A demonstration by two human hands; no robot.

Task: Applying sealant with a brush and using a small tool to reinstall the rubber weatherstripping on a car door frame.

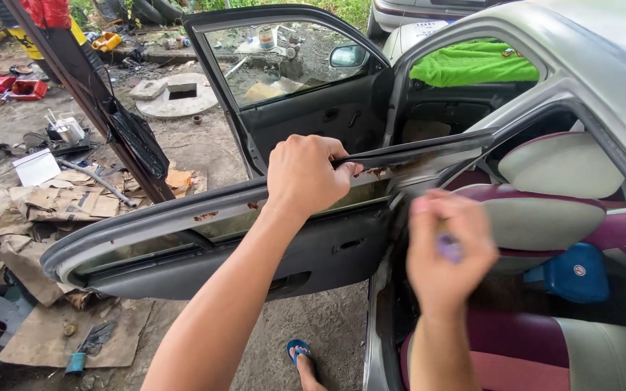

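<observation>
Grey rear door (pixel 204 253) before cardboard (pixel 52 206)

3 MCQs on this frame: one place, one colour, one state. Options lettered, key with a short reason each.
1. Where does the left hand grip?
A. the steering wheel
B. the top edge of the rear door
C. the side mirror

2. What colour is the cloth lying inside behind the windscreen?
A. green
B. orange
C. white

3. What state is the front door in?
A. shut
B. taken off and lying on the ground
C. swung open

Key:
1 B, its fingers wrap over the window-frame strip of the rear door.
2 A, it shows bright green through the glass.
3 C, it stands out from the car body, still attached.

The right hand is blurred, pinching a small purple object.
</observation>
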